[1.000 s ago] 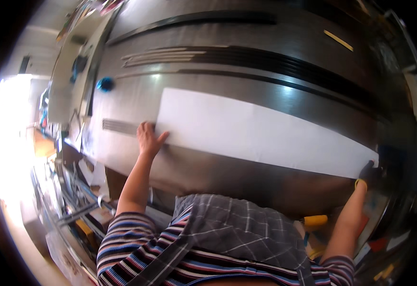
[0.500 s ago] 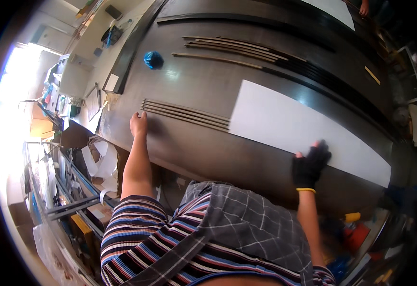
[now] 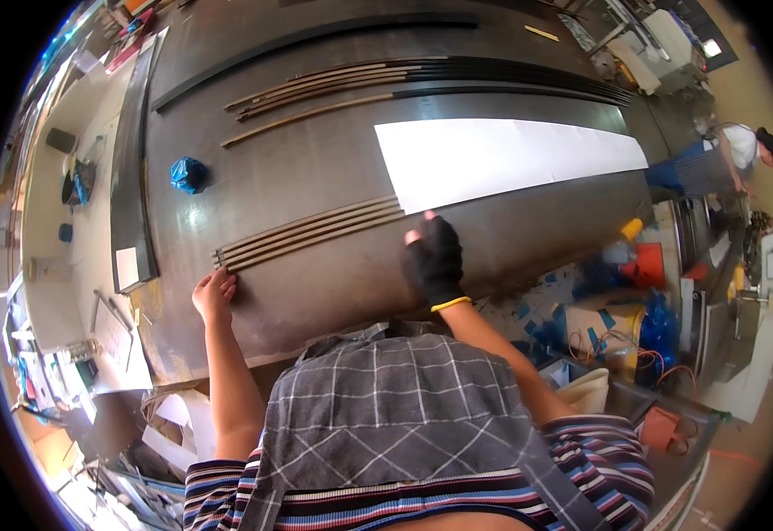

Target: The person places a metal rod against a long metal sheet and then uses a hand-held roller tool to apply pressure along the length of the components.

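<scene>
Several thin brownish strips (image 3: 316,230) lie side by side on the dark metal table (image 3: 316,296), their right ends meeting or passing under a long white sheet (image 3: 510,164). My bare left hand (image 3: 215,296) is at the strips' left ends, fingers bent and closed about the end of the nearest strip. My right hand (image 3: 433,258), in a black fingerless glove with a yellow cuff, hovers or rests by the sheet's near left corner. Its thumb and forefinger are apart with nothing between them; the other fingers are blurred.
Farther back lie more strips (image 3: 333,75), partly black, and a long dark bar (image 3: 316,42). A blue crumpled bundle (image 3: 188,175) sits at the left. Beyond the table's right end a person (image 3: 723,164) stands. A red container (image 3: 643,264) is below the near right edge.
The view has swung to the right. My gloved right hand has moved left along the sheet to its near left corner, and my left hand's fingers have come together at the strip ends.
</scene>
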Demonstrator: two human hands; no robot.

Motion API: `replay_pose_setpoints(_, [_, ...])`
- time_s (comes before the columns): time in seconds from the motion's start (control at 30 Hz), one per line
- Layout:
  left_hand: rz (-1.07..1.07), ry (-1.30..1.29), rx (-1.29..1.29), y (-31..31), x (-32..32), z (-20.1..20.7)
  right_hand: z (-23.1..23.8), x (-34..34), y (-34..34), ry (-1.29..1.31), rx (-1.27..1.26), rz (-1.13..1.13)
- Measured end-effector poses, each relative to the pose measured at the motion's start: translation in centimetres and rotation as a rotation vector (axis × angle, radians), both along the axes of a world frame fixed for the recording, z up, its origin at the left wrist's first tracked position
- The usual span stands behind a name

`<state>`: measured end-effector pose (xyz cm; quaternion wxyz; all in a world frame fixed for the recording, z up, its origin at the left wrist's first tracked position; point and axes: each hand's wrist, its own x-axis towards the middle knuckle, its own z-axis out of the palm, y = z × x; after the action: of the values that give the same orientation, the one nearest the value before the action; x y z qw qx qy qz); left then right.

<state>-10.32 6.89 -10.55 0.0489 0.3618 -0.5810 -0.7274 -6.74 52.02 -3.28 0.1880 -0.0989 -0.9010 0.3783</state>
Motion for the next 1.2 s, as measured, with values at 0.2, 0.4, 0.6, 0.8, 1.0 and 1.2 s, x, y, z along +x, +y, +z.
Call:
replay_pose_setpoints(0.2, [-0.019, 0.22, -0.147, 4.3, 0.0, 12.7, 0.7, -2.4, 9.5, -0.134, -1.331, -0.418])
replay_pose_setpoints(0.4, [-0.025, 0.286, -0.257, 4.6, 2.8, 17.3, 7.5, -4.9, 8.5, 0.113, -1.75, -0.51])
replay_pose_setpoints(0.6, [0.061, 0.057, -0.15, -4.9, 8.0, 6.9, -0.8, 1.4, 5.2, -0.302, -1.424, -0.379])
replay_pose_setpoints(0.8, [-0.062, -0.42, -1.099, -15.9, 13.5, 5.4, 3.8, 8.1, 5.8, -0.346, -0.034, -0.128])
replay_pose_setpoints(1.0, [-0.897, 0.144, -1.394, -1.9, 12.4, 10.5, 3.7, 7.5, 8.6, 0.029, 0.389, -0.1])
replay_pose_setpoints(1.2, [-1.08, -0.061, -1.428, -3.4, 12.9, 7.2, 1.5, 6.1, 16.9, -0.237, 0.506, -0.175])
